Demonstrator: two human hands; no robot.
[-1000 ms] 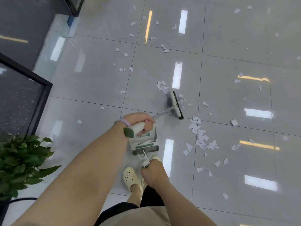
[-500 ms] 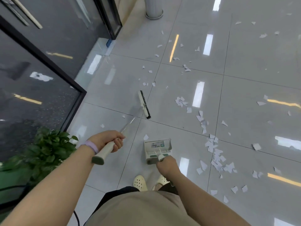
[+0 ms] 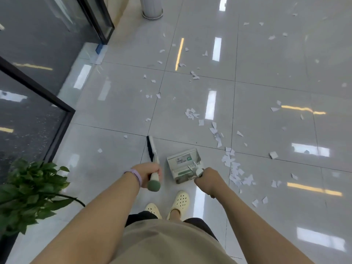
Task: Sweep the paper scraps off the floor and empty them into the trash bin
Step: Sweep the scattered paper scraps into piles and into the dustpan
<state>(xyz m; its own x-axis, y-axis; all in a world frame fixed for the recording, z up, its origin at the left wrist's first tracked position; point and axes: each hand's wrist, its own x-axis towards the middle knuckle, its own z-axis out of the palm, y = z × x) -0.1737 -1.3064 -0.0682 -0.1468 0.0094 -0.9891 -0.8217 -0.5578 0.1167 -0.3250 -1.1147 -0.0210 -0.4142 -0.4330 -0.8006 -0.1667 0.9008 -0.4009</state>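
white torn paper scraps [image 3: 234, 169], scattered, glossy floor [image 3: 114, 103]

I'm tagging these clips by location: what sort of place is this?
Probably an office lobby or corridor. Large glossy floor tiles mirror long ceiling lights, black-framed glass partitions line one side, and a potted plant stands beside them.

Broom handle [image 3: 154, 179] hidden where the left hand [image 3: 147, 173] wraps it; shaft foreshortened, its length unreadable. Dustpan [image 3: 183, 164] label print too small to read, its handle (partly covered) under the right hand [image 3: 208, 181]. White cylindrical base [image 3: 152, 11] cut off by the top edge; potted plant [image 3: 28, 193] cropped at left.
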